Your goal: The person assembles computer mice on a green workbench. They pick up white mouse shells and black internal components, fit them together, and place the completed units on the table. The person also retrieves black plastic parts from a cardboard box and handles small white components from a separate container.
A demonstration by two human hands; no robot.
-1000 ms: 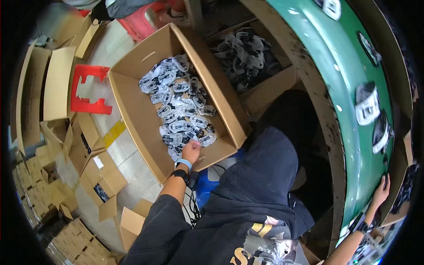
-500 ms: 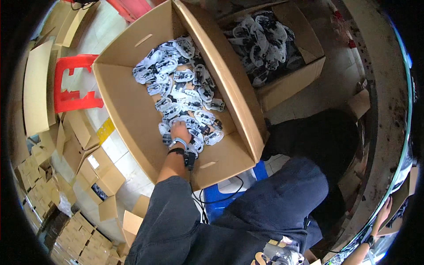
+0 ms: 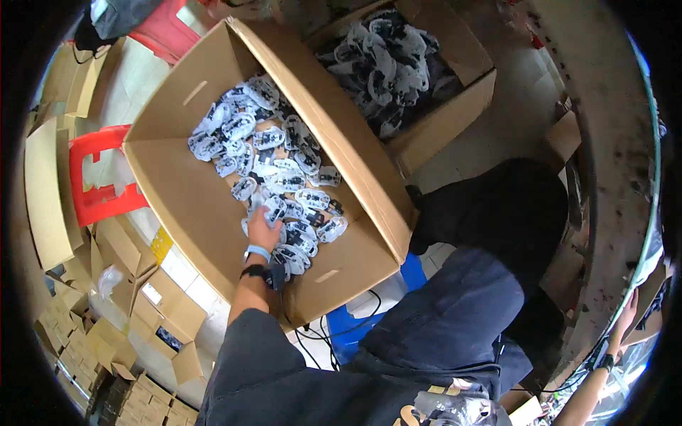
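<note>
My left hand [image 3: 264, 228] reaches into a large cardboard box [image 3: 186, 186]. Its fingers are closed round a translucent white oval plastic shell with black parts [image 3: 274, 209]. Many similar shells [image 3: 239, 126] lie heaped and scattered across the bottom of the box. Round the left wrist are a pale band and a black strap with a small black device [image 3: 271, 275]. At the far right rim, small in the picture, my right hand [image 3: 628, 314] rests with fingers stretched out along the teal table edge, beside a cardboard piece; nothing shows in it.
Behind the box to the right stands another carton [image 3: 444, 128] of similar shells. Red plastic stools [image 3: 85, 153] stand at the left, near opened cartons [image 3: 160, 305]. A blue stool [image 3: 346, 328] and black cables [image 3: 327, 334] lie below the box. A long table [image 3: 611, 142] runs down the right.
The view has shifted, so the box sits farther left and lower. My left hand has moved within the heap and now grips a shell. My right hand has moved slightly up along the table edge.
</note>
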